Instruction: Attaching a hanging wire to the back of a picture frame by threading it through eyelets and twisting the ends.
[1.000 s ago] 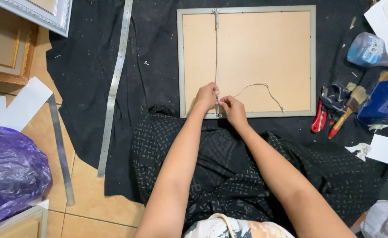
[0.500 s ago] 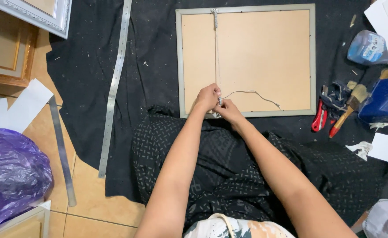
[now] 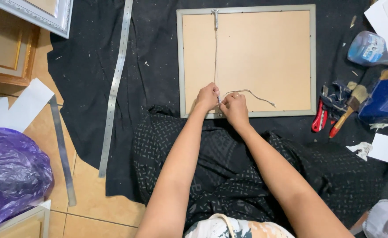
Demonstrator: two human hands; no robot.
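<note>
Black cloth floor: both hands, left hand (image 3: 208, 97) and right hand (image 3: 234, 105), fingers pinched shut on thin grey hanging wire (image 3: 216, 57), which runs straight away from fingertips across tan-backed grey picture frame (image 3: 179, 61); loose tail trails rightward.

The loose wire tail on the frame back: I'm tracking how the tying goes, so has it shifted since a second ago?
Yes. The loose wire tail has dropped toward the picture frame's near rail, lying flatter beside the right hand.

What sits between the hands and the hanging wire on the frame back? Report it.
Nothing visible. Left hand and right hand already pinch the hanging wire at the picture frame's lower edge.
</note>
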